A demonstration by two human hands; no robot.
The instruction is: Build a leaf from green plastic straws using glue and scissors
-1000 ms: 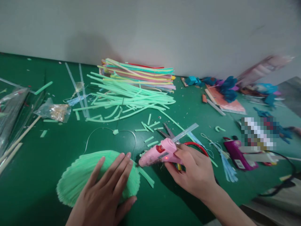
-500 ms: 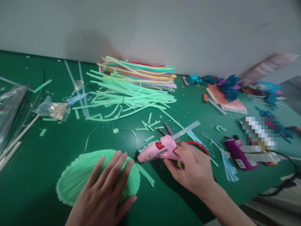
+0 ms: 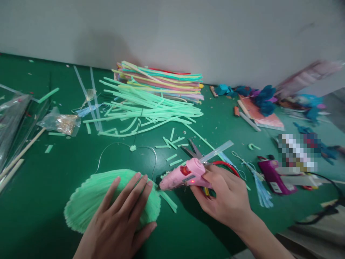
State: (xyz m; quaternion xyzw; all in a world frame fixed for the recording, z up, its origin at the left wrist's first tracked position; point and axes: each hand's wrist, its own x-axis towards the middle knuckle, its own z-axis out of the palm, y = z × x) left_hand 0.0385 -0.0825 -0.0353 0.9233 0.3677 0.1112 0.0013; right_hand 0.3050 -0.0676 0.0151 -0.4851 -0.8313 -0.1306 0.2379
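Flat on a fan of mint-green pipe cleaners point(image 3: 88, 201) lies my left hand point(image 3: 124, 212), its fingers stretched out. My right hand point(image 3: 225, 198) is wrapped round the handle of a pink hot glue gun point(image 3: 185, 174), whose red light is lit. A clear glue stick point(image 3: 218, 151) pokes out of its back end. The nozzle points left, close by the fan's right edge; whether it touches cannot be made out. A short green pipe cleaner point(image 3: 169, 201) juts from that edge. Thin wire point(image 3: 155, 158) loops up behind the fan to a small green knot point(image 3: 132, 148).
Red-handled scissors point(image 3: 195, 149) lie partly behind the glue gun. Cut green pieces point(image 3: 169, 142) are scattered beyond it, before a pile of long pipe cleaners point(image 3: 151, 104). At right are a purple device point(image 3: 275, 176) and a blue tassel point(image 3: 262, 190); at left, a plastic bag point(image 3: 63, 122).
The glue gun and my right hand have shifted slightly right, with the nozzle a little lower. My left hand stays on the fan.
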